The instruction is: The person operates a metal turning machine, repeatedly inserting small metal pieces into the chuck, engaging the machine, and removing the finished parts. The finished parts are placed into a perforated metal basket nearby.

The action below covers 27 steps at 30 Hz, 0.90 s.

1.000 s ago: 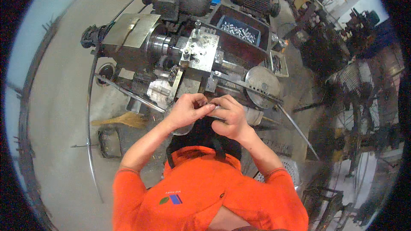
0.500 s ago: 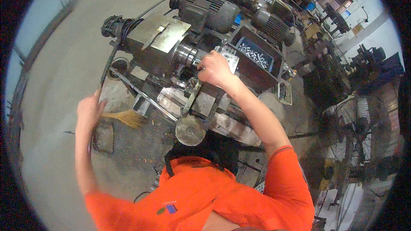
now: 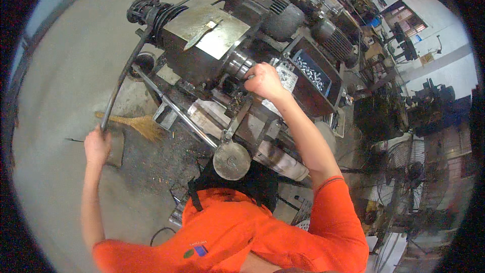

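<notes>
My left hand (image 3: 97,145) is wrapped round the lower end of a long dark lever (image 3: 120,78). This lever runs up to the pulley end of a small lathe (image 3: 194,63). My right hand (image 3: 265,82) is at the front of the shiny round chuck (image 3: 238,64), its fingers curled closed. Whatever the right fingers pinch is hidden behind the hand. Just beyond that hand lies a metal block (image 3: 286,77) with holes. A flat tool with a light-coloured end (image 3: 202,35) rests on the metal cover plate (image 3: 230,33).
Beyond the right hand, a blue tray (image 3: 312,73) contains many small metal pieces. A motor (image 3: 265,10) stands behind the lathe. A round handwheel (image 3: 231,162) projects toward me. A straw broom (image 3: 136,123) lies on the floor at left; a fan (image 3: 406,169) stands at right.
The view has shifted, so the lathe appears farther right. My left hand has moved down and left with the lever end. My right hand remains at the chuck, fingers closed.
</notes>
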{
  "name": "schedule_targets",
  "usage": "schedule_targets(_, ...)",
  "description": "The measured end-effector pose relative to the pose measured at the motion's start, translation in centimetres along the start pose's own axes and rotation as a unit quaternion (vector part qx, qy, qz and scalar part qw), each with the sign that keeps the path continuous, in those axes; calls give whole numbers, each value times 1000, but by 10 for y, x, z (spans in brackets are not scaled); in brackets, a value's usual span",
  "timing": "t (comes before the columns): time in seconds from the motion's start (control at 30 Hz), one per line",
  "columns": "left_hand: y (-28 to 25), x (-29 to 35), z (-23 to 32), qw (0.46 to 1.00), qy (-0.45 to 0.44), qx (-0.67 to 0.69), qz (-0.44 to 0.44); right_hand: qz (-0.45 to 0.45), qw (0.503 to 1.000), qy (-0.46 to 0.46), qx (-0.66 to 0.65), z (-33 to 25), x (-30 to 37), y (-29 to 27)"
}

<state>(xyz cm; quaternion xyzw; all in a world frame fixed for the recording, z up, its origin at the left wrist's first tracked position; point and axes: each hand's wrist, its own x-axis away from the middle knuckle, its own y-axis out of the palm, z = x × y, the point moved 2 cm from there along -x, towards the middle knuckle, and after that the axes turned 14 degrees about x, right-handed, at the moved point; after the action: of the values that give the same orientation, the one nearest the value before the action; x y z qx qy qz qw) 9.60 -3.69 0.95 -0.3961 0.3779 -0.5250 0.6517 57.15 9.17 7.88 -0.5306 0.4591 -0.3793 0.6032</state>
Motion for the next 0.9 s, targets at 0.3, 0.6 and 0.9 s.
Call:
schedule_targets(0.3, -40, -129, -145, 964, 123, -219, 81, -24, 999, 23, -37, -3, 0, -5)
schedule_targets(0.6, -8, -108, 3, 925, 254, 108, 260, 157, 986, -36, -52, 8, 63, -40)
schedule_targets(0.9, 243, -72, 38, 967, 154, -55, -195, 85, 969, 228, -44, 88, 276, -76)
